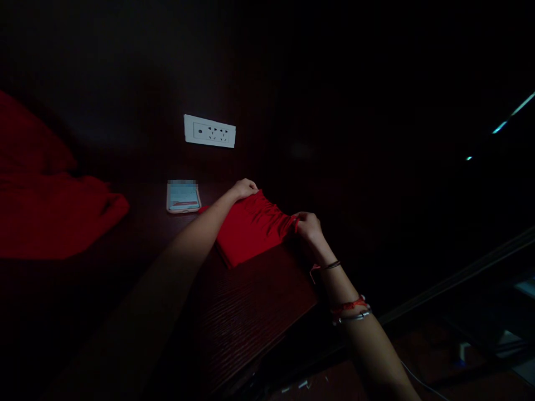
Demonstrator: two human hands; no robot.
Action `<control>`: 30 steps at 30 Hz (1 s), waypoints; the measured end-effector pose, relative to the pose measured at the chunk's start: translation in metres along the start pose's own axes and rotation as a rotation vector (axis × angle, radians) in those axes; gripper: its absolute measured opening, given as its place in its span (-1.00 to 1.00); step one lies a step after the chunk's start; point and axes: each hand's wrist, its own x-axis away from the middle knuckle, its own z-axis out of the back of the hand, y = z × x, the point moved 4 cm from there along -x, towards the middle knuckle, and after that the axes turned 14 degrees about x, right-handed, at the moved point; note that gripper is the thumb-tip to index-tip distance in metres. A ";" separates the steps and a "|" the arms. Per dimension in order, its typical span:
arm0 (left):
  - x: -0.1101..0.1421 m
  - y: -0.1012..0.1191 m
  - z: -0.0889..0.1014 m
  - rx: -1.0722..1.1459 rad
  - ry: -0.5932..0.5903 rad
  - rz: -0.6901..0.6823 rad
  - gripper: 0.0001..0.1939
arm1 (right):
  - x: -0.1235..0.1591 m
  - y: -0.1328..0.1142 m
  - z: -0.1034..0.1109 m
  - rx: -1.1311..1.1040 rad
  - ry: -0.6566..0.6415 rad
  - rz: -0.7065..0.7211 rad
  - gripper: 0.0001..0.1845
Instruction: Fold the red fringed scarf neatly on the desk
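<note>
A folded red cloth (251,228) lies on the dark wooden surface (246,312), with creases along its right side. My left hand (245,189) is closed at its far edge, fingers curled over the fabric. At the cloth's right end, my right hand (308,225) pinches the near corner between thumb and fingers. The fabric looks drawn taut between both hands. What kind of item the cloth is cannot be made out. Bracelets and a dark hair tie circle my right wrist.
A lit phone (183,196) lies left of the cloth. Behind it, a white socket panel (209,131) is set in the dark wall. A larger heap of red fabric (54,211) lies at the far left. The surface's front edge drops off toward the lower right.
</note>
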 end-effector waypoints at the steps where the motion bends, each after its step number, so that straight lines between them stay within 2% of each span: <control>1: 0.001 -0.003 -0.001 -0.013 0.004 0.011 -0.93 | 0.000 0.002 -0.003 -0.003 -0.011 -0.002 -0.82; 6: 0.004 -0.008 0.000 -0.080 0.034 0.037 -0.92 | -0.008 0.008 -0.015 0.072 -0.052 0.065 -0.78; 11: 0.021 -0.005 0.013 -0.175 0.054 -0.038 -0.76 | -0.007 0.002 -0.007 0.159 -0.083 0.123 -0.73; 14: 0.053 0.001 0.025 -0.358 0.097 -0.166 -0.64 | 0.000 -0.008 0.007 0.186 -0.066 0.232 -0.62; 17: 0.097 0.008 0.032 -0.470 0.152 -0.276 -0.57 | 0.011 -0.028 0.021 0.214 -0.001 0.492 -0.51; 19: 0.125 0.009 0.029 -0.489 0.143 -0.316 -0.53 | 0.019 -0.044 0.021 0.232 -0.022 0.665 -0.51; 22: 0.157 0.007 0.018 -0.491 0.089 -0.319 -0.46 | 0.023 -0.065 0.006 0.304 -0.112 0.805 -0.55; 24: 0.169 0.001 0.010 -0.507 0.024 -0.290 -0.40 | 0.022 -0.076 -0.011 0.403 -0.123 0.871 -0.55; 27: 0.174 -0.010 0.004 -0.535 -0.048 -0.187 -0.35 | 0.017 -0.086 -0.036 0.588 -0.113 0.997 -0.57; 30: 0.174 -0.015 0.004 -0.538 -0.073 -0.152 -0.34 | 0.005 -0.086 -0.046 0.724 -0.101 1.056 -0.62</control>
